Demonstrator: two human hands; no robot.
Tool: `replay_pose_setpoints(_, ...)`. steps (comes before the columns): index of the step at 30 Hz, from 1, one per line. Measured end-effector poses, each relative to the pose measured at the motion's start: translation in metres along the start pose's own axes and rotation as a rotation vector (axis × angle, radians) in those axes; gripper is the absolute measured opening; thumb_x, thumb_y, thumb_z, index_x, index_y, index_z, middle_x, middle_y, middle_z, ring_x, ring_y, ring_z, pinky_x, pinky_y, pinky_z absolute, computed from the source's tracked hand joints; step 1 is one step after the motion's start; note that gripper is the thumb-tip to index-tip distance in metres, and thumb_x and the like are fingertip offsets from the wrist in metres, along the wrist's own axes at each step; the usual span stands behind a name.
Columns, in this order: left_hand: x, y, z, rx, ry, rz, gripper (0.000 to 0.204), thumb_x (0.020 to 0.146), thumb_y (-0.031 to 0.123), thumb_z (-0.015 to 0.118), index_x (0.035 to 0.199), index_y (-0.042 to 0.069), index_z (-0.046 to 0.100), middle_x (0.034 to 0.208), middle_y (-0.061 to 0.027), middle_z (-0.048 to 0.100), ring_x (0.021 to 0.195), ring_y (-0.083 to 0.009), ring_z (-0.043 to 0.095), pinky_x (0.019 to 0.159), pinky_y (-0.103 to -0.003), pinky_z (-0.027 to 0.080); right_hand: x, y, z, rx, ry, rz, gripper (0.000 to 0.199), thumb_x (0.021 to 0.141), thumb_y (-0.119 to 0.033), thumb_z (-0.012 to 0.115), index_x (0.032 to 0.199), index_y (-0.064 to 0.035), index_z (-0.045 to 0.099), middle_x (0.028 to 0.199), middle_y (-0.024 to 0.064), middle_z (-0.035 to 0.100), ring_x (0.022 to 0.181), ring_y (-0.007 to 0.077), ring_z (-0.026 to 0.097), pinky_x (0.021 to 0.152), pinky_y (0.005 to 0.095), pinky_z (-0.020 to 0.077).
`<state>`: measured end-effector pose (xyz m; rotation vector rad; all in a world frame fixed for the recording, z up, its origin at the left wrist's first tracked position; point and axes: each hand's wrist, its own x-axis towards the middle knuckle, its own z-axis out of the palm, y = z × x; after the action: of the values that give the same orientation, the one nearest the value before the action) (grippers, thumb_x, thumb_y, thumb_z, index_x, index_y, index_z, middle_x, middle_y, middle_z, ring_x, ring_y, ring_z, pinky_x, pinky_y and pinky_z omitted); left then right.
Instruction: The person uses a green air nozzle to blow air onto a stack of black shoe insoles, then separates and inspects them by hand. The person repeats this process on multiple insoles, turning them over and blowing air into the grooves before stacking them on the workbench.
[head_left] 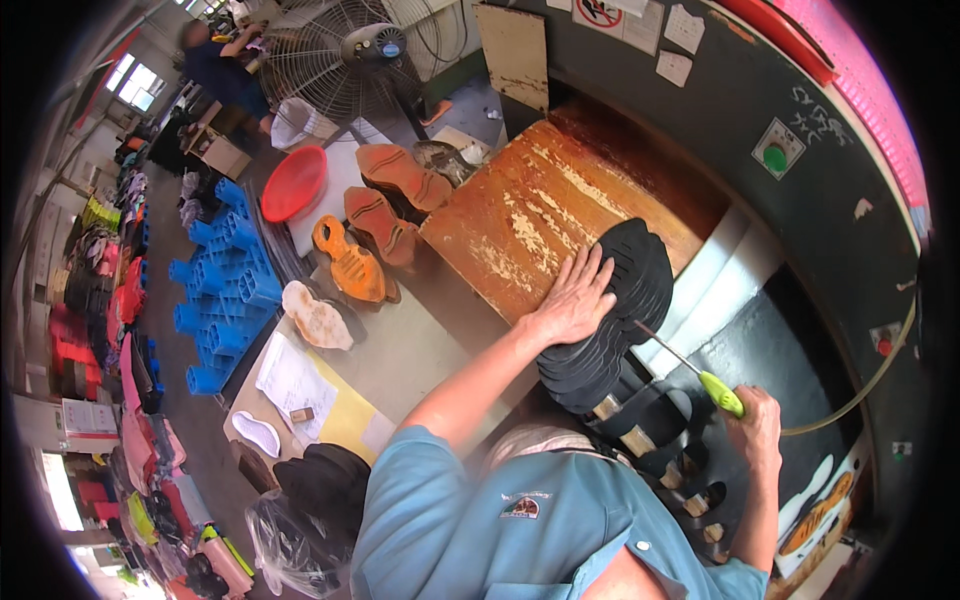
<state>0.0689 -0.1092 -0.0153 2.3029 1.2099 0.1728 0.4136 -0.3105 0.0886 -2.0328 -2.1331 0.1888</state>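
A thick stack of black sole-shaped pieces (640, 275) lies at the near right edge of the worn wooden board. My left hand (572, 300) rests on its left side with the fingers stretched out, open. To the right, my right hand (757, 425) is closed around the green handle of a screwdriver-like tool (718, 393). Its long, thin metal shaft points up and left, with the tip at or close to the stack's right side. A pale hose (870, 395) runs behind this hand; whether it joins the tool is hidden.
The wooden board (500, 225) lies ahead, below a dark machine panel with a green button (775, 158). Sole-shaped cutting dies (360, 272), a red basin (295, 185) and a large fan (350, 50) stand farther left. Papers (295, 385) lie near left. Another person (215, 65) stands far left.
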Motion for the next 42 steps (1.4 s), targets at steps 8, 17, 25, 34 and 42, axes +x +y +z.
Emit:
replay_pose_setpoints(8, 0.001, -0.020, -0.007, 0.137, 0.090, -0.032, 0.070, 0.118, 0.047, 0.039, 0.177, 0.012, 0.025, 0.183, -0.0303, 0.006, 0.169, -0.0518, 0.004, 0.136, -0.064, 0.005, -0.001, -0.010, -0.001, 0.087, -0.078, -0.111, 0.019, 0.072, -0.004, 0.079, 0.082, -0.0045, 0.063, 0.080, 0.0147, 0.068, 0.083, 0.0389, 0.067, 0.072, 0.0511, 0.0547)
replay_pose_setpoints(17, -0.001, -0.042, -0.005, 0.013, 0.141, 0.061, 0.066, 0.118, 0.042, 0.043, 0.172, 0.005, 0.036, 0.181, -0.0307, 0.014, 0.169, -0.0491, 0.007, 0.136, -0.061, 0.005, 0.014, -0.014, 0.008, 0.054, -0.033, -0.066, 0.017, 0.075, -0.007, 0.082, 0.083, -0.0061, 0.067, 0.082, 0.0114, 0.072, 0.084, 0.0351, 0.069, 0.074, 0.0476, 0.0577)
replay_pose_setpoints(25, -0.006, -0.029, -0.007, 0.096, 0.145, 0.095, 0.073, 0.117, 0.045, 0.045, 0.172, 0.000, 0.031, 0.180, -0.0337, 0.014, 0.168, -0.0529, 0.009, 0.135, -0.065, 0.008, 0.011, -0.010, 0.006, 0.038, -0.041, -0.010, 0.019, 0.077, -0.009, 0.083, 0.082, -0.0048, 0.066, 0.084, 0.0128, 0.072, 0.085, 0.0364, 0.069, 0.074, 0.0495, 0.0570)
replay_pose_setpoints(34, 0.000, -0.021, 0.004, 0.190, 0.266, 0.211, 0.096, 0.106, 0.055, 0.065, 0.176, 0.006, 0.021, 0.182, -0.0294, 0.014, 0.168, -0.0541, 0.008, 0.135, -0.066, 0.010, -0.001, 0.001, -0.012, -0.072, -0.173, 0.035, 0.022, 0.078, -0.009, 0.080, 0.094, -0.0079, 0.066, 0.089, 0.0151, 0.070, 0.090, 0.0419, 0.068, 0.077, 0.0543, 0.0562)
replay_pose_setpoints(42, 0.005, -0.045, -0.022, 0.269, 0.151, 0.135, 0.088, 0.108, 0.054, 0.064, 0.175, 0.009, 0.030, 0.180, -0.0293, 0.020, 0.167, -0.0523, 0.015, 0.134, -0.066, 0.014, -0.012, 0.008, -0.012, 0.041, -0.056, 0.088, 0.018, 0.081, -0.012, 0.084, 0.092, -0.0072, 0.070, 0.086, 0.0119, 0.073, 0.086, 0.0371, 0.070, 0.075, 0.0497, 0.0581)
